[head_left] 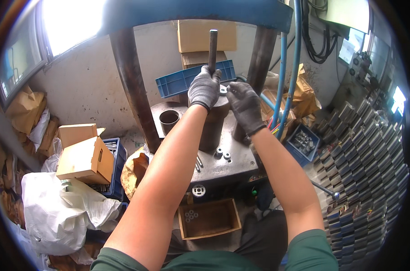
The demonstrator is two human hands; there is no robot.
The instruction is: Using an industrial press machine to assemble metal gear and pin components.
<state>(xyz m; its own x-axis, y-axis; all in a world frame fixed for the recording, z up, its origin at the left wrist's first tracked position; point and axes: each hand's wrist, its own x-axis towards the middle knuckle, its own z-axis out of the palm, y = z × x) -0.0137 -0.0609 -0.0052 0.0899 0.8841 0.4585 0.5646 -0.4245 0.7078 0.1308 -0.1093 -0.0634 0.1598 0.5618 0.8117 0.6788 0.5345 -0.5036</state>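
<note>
My left hand (204,89), in a grey knit glove, is closed around an upright dark metal rod (213,47). Below it stands a thick dark metal cylinder (211,131) on a steel plate (205,174). A small pale metal ring (223,90) sits at the cylinder's top. At the ring's right edge are the curled fingers of my gloved right hand (246,106); whether they grip the ring or some other small thing is hidden. Two small metal bushings (223,153) and a few thin pins (199,163) lie on the plate. To their left is a hollow dark tube (169,118).
A blue press frame (196,11) with dark columns surrounds the work. A wooden box (216,232) holding several rings is below. Behind stands a blue crate (168,88). Cardboard (85,158) and white bags (56,217) lie left; a blue parts bin (299,156) and stacked metal pieces (363,180) are right.
</note>
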